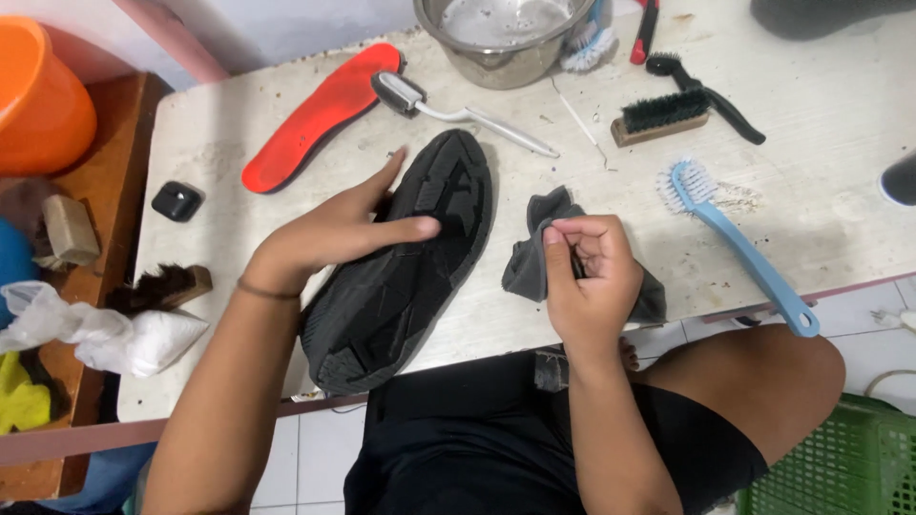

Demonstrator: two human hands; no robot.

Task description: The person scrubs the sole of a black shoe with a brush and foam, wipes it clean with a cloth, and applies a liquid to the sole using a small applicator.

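The left hand [329,234] lies flat, fingers spread, pressing the shoe [401,267] sole-up at the bench's [840,191] near edge; the right hand [587,277] pinches a bunched grey cloth [530,257] beside it. Judging by the dry, dull black sole, wiping looks barely begun. The red insole [320,114] lies out, near the far-left corner.

Soft, even daylight fills the view, bright but not harsh. The pale bench [821,191] reads almost washed out toward the upper right. Shadows are faint and short, pooling just under the black shoe [401,277] and the grey cloth [525,262]. The steel bowl [501,33] carries a dull sheen. Focus holds well at the centre; edges bend slightly and soften.
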